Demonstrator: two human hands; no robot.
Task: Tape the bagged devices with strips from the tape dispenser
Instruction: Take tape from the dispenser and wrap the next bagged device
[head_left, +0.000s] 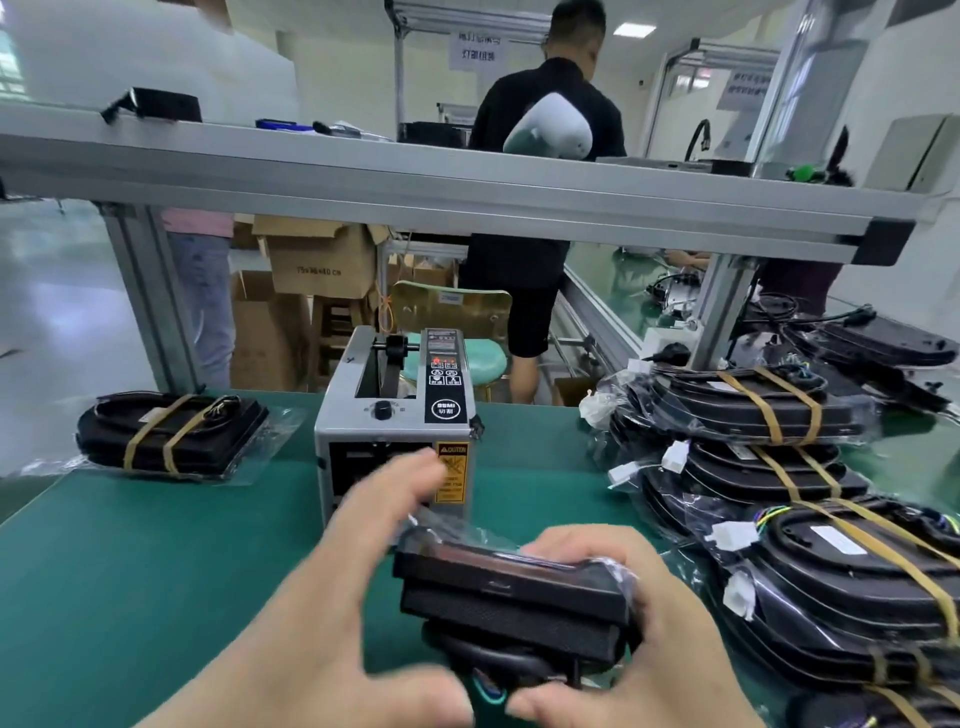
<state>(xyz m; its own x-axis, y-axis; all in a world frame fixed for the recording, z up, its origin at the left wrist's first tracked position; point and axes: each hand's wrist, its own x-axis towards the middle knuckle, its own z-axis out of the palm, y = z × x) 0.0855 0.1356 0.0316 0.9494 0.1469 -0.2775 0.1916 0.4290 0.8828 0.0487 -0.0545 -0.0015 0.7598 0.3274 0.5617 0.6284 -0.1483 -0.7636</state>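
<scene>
A black bagged device (514, 597) is held low in the middle, wrapped in clear plastic. My right hand (623, 613) grips its right end, fingers curled over the top. My left hand (358, 571) is beside its left end, fingers stretched forward and blurred, their tips in front of the outlet of the grey tape dispenser (400, 410). I cannot tell whether a strip is at the fingertips. The dispenser stands upright on the green table (156, 561), just behind the device.
One taped bagged device (171, 431) lies at the far left. Several taped devices (769, 493) are stacked along the right side. An aluminium frame rail (467, 192) crosses overhead. A person (540, 182) stands beyond the bench, near cardboard boxes (317, 260) and a stool.
</scene>
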